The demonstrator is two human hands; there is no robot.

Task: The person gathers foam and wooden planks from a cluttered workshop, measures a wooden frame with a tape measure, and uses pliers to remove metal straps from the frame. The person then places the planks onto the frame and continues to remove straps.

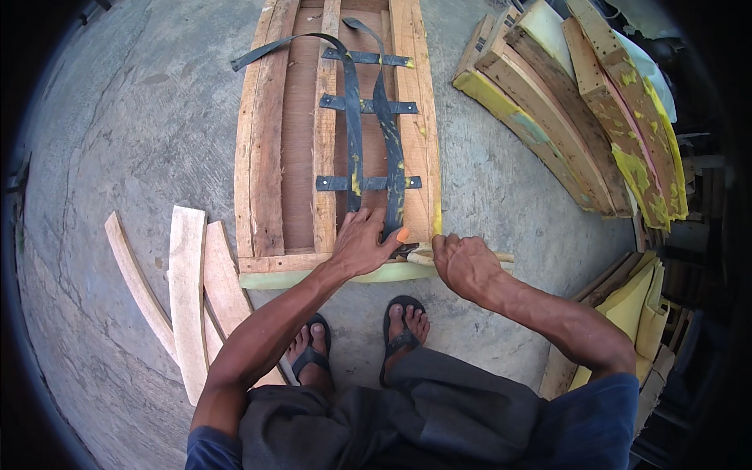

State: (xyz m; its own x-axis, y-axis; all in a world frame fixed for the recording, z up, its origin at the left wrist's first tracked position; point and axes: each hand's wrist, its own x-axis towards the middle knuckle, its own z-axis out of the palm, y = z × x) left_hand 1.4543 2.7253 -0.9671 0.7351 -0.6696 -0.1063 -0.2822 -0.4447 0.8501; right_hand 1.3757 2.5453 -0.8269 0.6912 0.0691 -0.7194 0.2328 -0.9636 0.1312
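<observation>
Rough grey concrete floor (pixel 117 172) spread beneath a long rectangular frame of pale, grainy wood (pixel 417 157), whose planks flanked smooth reddish-brown sheeting; its far end was cut off. Right of the frame stood a stack of curved wooden sections crusted with yellow foam (pixel 548 133), partly lost in shadow. Left of the frame lay smooth, pale, curved boards (pixel 188 294), partly covered by a forearm. Two long, limp black straps (pixel 352 117) ran along the frame over three short black crosswise strips (pixel 399 106), flecked with yellow. The left hand (pixel 364 241) rested over the straps at the frame's near end; I cannot tell whether its grip pinched them. At the near right corner, the right hand (pixel 466 265) had its grip closed around a slim, pale, stick-like tool (pixel 423 256), mostly hidden, its kind unclear.
</observation>
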